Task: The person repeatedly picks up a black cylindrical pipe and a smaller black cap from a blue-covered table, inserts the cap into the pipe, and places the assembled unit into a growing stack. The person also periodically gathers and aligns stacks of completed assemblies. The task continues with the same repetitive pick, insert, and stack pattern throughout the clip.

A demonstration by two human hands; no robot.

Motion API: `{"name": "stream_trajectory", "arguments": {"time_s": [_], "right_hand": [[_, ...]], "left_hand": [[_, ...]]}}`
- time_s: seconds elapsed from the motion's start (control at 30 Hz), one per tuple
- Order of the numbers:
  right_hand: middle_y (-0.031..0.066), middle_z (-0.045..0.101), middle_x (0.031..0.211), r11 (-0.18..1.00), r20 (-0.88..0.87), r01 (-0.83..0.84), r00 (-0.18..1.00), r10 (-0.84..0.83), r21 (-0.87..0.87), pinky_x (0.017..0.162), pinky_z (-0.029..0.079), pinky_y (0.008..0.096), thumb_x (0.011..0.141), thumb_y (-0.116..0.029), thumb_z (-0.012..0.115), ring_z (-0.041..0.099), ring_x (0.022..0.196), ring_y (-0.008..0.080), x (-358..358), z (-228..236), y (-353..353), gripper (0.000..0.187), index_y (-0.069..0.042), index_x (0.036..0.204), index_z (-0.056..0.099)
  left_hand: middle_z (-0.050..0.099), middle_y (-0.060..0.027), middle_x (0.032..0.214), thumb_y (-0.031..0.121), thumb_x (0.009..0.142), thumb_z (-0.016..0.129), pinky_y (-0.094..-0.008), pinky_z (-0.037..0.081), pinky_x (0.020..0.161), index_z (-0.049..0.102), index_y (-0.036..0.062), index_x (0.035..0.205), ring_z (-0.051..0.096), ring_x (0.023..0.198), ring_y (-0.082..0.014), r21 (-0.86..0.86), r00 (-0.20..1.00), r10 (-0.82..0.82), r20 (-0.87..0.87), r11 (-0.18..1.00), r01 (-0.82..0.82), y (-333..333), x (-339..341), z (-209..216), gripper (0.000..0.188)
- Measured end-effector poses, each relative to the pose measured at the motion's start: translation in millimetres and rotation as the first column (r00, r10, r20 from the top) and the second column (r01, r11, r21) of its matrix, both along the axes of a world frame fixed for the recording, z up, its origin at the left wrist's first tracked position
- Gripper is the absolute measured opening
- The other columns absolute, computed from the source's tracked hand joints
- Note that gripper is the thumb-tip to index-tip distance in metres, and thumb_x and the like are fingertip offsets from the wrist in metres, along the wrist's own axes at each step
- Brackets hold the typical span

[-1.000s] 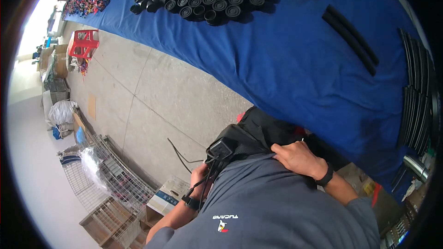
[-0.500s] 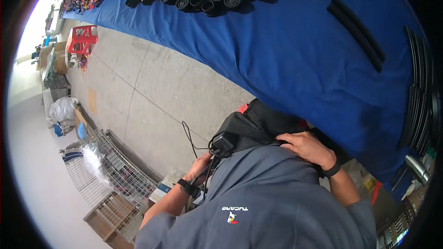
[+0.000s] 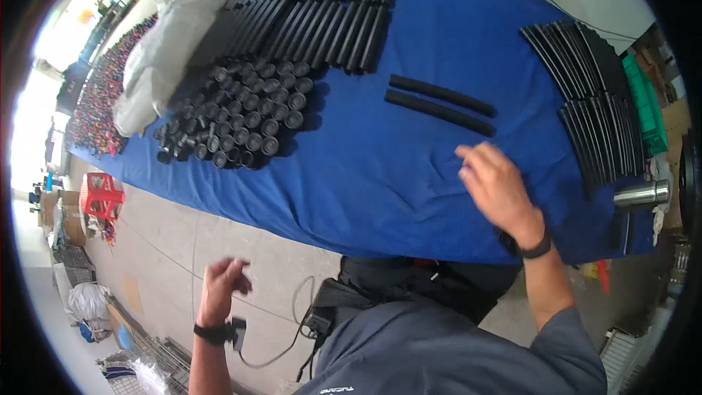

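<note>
My right hand (image 3: 499, 194) hovers over the blue cloth just short of two black tubes (image 3: 442, 112), its fingers loosely bent and holding nothing. The tubes lie side by side, slightly apart. Off the table's near edge, my left hand (image 3: 223, 289) is raised above the floor, slightly blurred, its fingers loosely curled and apart with nothing in them. A dark device on a band (image 3: 235, 333) sits at the left wrist, with a cable running to a black box (image 3: 316, 322) at my waist. Another black band (image 3: 537, 246) circles the right wrist.
The blue cloth (image 3: 351, 190) bears a cluster of round black caps (image 3: 252, 118), rows of black tubes (image 3: 329, 18) and more black strips (image 3: 599, 102) at right. A steel flask (image 3: 642, 194) lies at the right edge. A red stool (image 3: 102, 195) stands on the floor at left.
Both hands have left my waist: the right rose forward over the table, the left moved out to the left. The view has tilted up, showing more of the table.
</note>
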State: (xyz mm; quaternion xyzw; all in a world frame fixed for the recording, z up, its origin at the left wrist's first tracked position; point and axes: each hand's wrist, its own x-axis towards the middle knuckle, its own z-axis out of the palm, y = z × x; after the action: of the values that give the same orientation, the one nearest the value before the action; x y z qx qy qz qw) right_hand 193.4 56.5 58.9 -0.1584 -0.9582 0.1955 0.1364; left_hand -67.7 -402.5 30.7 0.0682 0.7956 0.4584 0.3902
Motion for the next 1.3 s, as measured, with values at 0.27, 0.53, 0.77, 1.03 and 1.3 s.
{"name": "stream_trajectory", "arguments": {"time_s": [0.27,0.53,0.77,1.03,1.3], "right_hand": [[0.0155,0.06,0.116,0.917,0.031,0.198,0.975,-0.222,0.346,0.096,0.048,0.0444,0.094,-0.009,0.066,0.058,0.11,0.0322,-7.3,-61.7,61.2,0.038,0.002,0.13,0.061],[0.016,0.058,0.1,0.977,0.039,0.19,0.98,-0.194,0.095,0.089,0.049,0.0441,0.092,-0.016,0.071,0.057,0.097,0.0348,11.6,-58.6,27.7,0.035,0.0,0.122,0.065],[0.0166,0.056,0.105,0.962,0.033,0.273,0.961,-0.274,0.028,0.092,0.046,0.0456,0.092,-0.01,0.07,0.055,0.1,0.0342,57.0,-49.9,-10.5,0.036,0.002,0.125,0.061],[0.0211,0.059,0.114,0.922,0.113,0.375,0.925,-0.364,-0.101,0.092,0.047,0.0456,0.097,-0.011,0.062,0.059,0.105,0.0383,75.4,-43.5,-22.2,0.031,0.005,0.123,0.057],[0.0034,0.062,0.079,0.442,0.221,0.555,0.764,-0.607,-0.704,0.066,0.046,0.0299,0.097,-0.025,0.071,0.057,0.073,0.0122,104.5,-35.4,-38.7,0.028,0.002,0.103,0.065]], "left_hand": [[0.066,-0.0001,0.078,0.017,0.098,0.071,-0.024,0.047,0.062,0.072,-0.001,0.102,0.057,0.069,-0.0064,0.02,0.757,-0.328,-0.564,0.912,0.41,183.6,-62.9,49.0,0.019],[0.059,-0.0119,0.105,0.006,0.088,0.064,-0.0431,0.058,0.075,0.069,0.0151,0.128,0.066,0.098,-0.0288,-0.681,-0.143,-0.677,-0.722,0.658,0.322,271.2,-79.0,10.0,0.042],[0.056,-0.0107,0.103,0.004,0.087,0.061,-0.0422,0.058,0.075,0.07,0.0109,0.12,0.064,0.098,-0.0275,-0.717,-0.248,-0.681,-0.689,0.591,0.371,272.2,-93.0,-3.0,0.034],[0.061,-0.0119,0.118,0.015,0.087,0.069,-0.0377,0.058,0.082,0.068,0.0066,0.117,0.066,0.105,-0.0276,-0.168,0.213,-0.401,-0.891,0.725,0.668,287.4,-48.4,49.8,0.031],[0.067,-0.0164,0.112,0.021,0.1,0.055,-0.0314,0.057,0.072,0.06,0.0011,0.131,0.068,0.091,-0.0257,0.892,0.618,-0.649,0.444,0.383,-0.238,407.5,2.4,-19.8,0.037]]}}
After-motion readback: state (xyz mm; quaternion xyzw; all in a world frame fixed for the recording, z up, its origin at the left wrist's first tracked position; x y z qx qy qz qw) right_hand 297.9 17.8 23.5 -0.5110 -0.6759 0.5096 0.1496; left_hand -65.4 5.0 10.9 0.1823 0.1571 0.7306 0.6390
